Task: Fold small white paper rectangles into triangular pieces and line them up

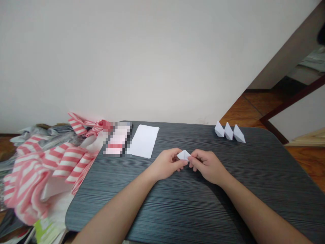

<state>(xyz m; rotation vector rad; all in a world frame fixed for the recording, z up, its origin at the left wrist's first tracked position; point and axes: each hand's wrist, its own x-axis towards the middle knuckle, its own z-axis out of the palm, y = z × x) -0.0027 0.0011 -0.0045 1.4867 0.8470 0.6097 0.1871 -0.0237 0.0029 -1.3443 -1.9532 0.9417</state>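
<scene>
Both hands meet over the middle of a dark striped table (177,203). My left hand (166,165) and my right hand (207,166) pinch a small folded white paper piece (183,155) between their fingertips, just above the tabletop. Each hand's fingers are curled closed on the paper's ends. A stack of flat white paper sheets (144,140) lies behind my left hand. Three folded white paper shapes (230,132) stand in a row at the table's far right.
A pile of red-and-white striped bags (45,166) and grey plastic spills against the table's left edge. A blurred-out flat object (118,139) lies next to the paper sheets. A white wall rises behind the table; wooden floor (243,108) shows at the right.
</scene>
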